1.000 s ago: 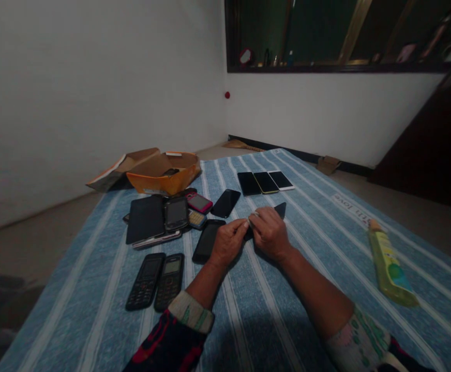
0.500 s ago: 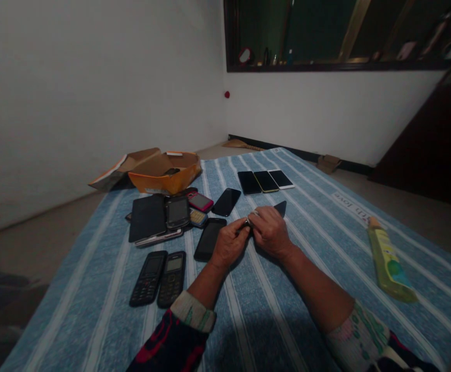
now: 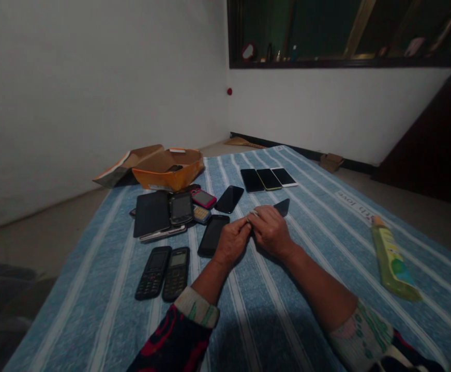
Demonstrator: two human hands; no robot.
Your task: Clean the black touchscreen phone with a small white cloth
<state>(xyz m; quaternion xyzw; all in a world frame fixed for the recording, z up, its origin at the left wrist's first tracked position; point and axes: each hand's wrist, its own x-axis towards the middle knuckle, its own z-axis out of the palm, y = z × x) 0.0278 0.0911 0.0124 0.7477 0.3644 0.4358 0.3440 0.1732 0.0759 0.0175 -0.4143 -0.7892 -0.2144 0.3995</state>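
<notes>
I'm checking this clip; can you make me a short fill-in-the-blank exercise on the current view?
1. The neat row on the far side of the hands is made up of ____ phones.
2. Two black keypad phones lie nearer to the ____ hand than to the right hand.
3. The bottle lies on a blue cloth patterned with white ____.
4. With its lid folded back, the orange box is ____.

Missing words: three; left; stripes; open.

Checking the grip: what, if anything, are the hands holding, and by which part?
Cannot be told: the left hand and right hand meet at the fingertips, hiding anything between. A dark flat object shows beyond the right hand; any contact is hidden.
</notes>
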